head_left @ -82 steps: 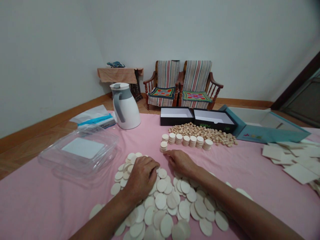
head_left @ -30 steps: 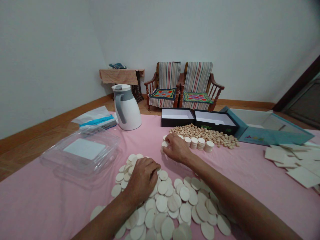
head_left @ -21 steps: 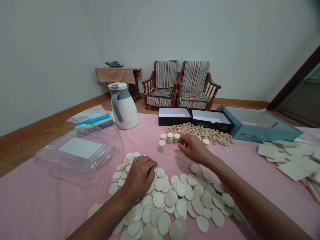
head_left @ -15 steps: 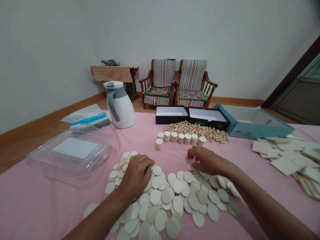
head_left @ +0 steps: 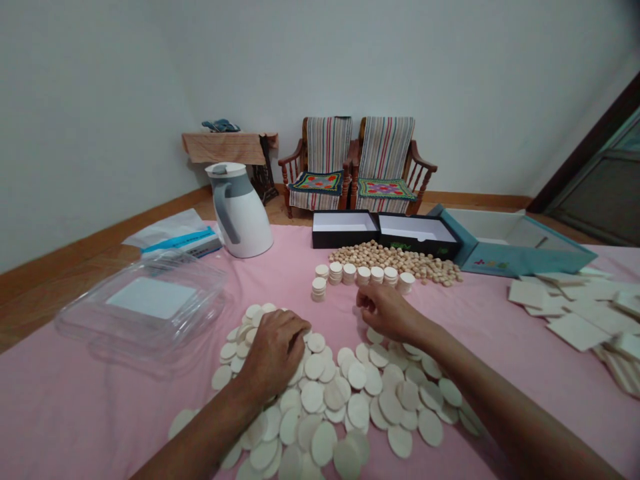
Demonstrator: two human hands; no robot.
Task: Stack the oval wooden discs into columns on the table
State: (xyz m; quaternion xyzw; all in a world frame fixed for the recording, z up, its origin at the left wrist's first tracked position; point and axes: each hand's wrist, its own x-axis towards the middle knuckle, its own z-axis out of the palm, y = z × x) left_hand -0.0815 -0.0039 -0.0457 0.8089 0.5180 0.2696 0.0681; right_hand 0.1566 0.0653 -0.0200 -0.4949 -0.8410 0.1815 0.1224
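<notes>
My left hand (head_left: 274, 353) rests with curled fingers on the edge of a heap of large, thin pale wooden discs (head_left: 345, 393); any disc under the palm is hidden. My right hand (head_left: 385, 313) hovers above the heap's far edge, just in front of a row of short stacks of small wooden discs (head_left: 363, 275). Its fingers are bunched together, and I cannot tell whether they pinch a disc. A separate short stack (head_left: 319, 290) stands nearer, left of the row.
Behind the stacks lies a heap of small round wooden pieces (head_left: 395, 261) on the pink sheet (head_left: 100, 407), before an open black box (head_left: 345, 228). A clear plastic lid (head_left: 150, 300), white jug (head_left: 240, 212), teal box (head_left: 515, 245) and square wooden tiles (head_left: 575, 320) surround them.
My right hand has moved up and left, away from the large discs and toward the row of stacks. My left hand has stayed on the heap.
</notes>
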